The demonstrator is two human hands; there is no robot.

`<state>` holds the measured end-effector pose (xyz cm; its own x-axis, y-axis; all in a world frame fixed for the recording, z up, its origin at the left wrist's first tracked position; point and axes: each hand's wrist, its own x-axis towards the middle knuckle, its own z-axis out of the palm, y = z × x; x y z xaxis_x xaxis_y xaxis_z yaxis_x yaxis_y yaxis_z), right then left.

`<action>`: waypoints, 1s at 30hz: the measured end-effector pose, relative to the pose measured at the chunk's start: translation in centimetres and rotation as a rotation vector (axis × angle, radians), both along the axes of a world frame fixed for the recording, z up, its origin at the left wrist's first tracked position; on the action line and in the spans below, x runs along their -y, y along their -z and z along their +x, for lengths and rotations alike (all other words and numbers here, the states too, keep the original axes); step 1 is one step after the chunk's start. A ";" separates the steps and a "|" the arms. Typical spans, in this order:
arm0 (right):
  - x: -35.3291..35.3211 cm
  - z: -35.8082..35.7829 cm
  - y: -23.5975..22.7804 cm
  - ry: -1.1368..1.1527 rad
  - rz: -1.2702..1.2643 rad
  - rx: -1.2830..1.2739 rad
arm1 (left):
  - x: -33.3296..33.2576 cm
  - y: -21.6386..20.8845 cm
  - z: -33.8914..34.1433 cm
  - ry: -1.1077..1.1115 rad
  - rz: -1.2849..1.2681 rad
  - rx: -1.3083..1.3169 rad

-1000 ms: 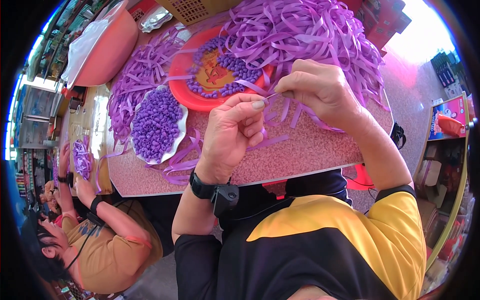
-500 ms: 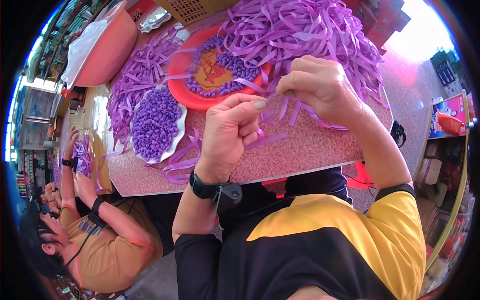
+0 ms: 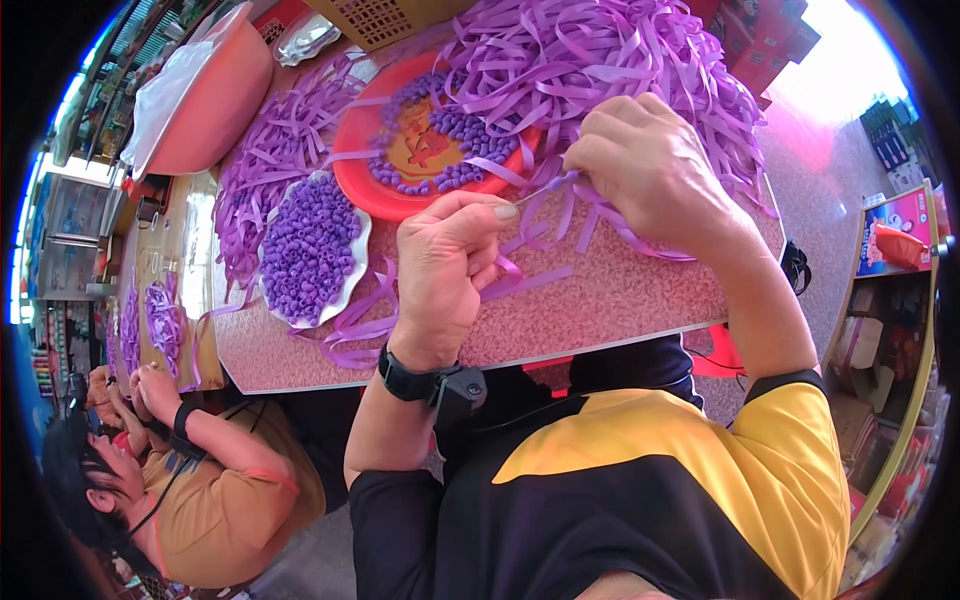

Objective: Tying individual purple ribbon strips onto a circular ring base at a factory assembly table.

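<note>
One strand [image 3: 541, 191] between two hands [image 3: 442, 268] [image 3: 655, 178]

Seemingly a shop; there are stocked shelves [image 3: 108, 85], a display cabinet [image 3: 868, 385].

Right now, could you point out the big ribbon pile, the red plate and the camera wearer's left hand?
Ribbon pile [image 3: 610, 65]: head view, on the upper middle of the heap.
Red plate [image 3: 372, 194]: head view, on its near-left rim.
Left hand [image 3: 440, 270]: head view, on the middle of the hand.
</note>
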<state>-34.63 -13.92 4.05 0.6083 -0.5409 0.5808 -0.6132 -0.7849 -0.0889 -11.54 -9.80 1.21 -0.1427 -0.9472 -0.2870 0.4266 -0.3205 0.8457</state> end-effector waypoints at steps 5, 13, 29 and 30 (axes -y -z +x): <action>-1.1 1.4 0.0 -0.012 -0.095 -0.054 | -0.1 0.1 -0.2 0.044 -0.012 0.015; -1.3 0.7 0.0 -0.078 0.107 0.152 | -0.3 -0.7 -1.2 0.043 -0.053 0.053; -2.1 1.7 0.2 -0.114 0.156 0.180 | -1.0 1.1 -1.9 -0.136 -0.554 0.453; -2.1 1.8 0.3 -0.098 0.144 0.175 | -1.1 1.0 -1.9 -0.145 -0.554 0.457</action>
<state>-32.83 -11.78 3.77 0.5591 -0.5690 0.6030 -0.5002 -0.8115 -0.3020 -13.39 -8.71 0.23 0.0142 -0.9709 0.2389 -0.0020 0.2389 0.9710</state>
